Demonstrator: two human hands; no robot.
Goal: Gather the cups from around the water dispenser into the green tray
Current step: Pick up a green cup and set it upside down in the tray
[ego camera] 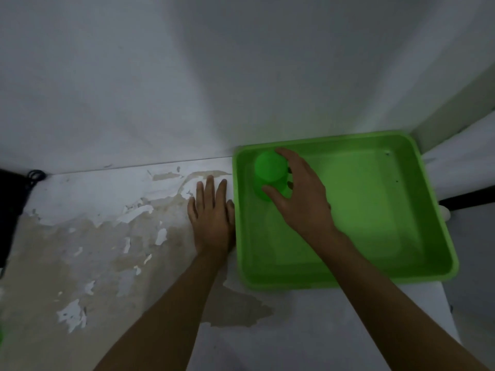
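Item: person, two arms as seen from head cam.

- Left hand (211,223): bare. No glove, ring or band is seen. Four fingers (209,188) are visible from the back, long and slim; nails can't be made out, pic too blurred.
- Left forearm: bare up to the bottom edge of frame. No sleeve, cuff or watch is shown.
- Right hand (302,199): bare, seen from the back; knuckles and thumb are visible. No ring, no glove. Wrist w/o strap or bracelet.
- Right forearm: bare to the frame corner; no sleeve is seen.
- Markings: none can be told in dim light; approx. detail only.
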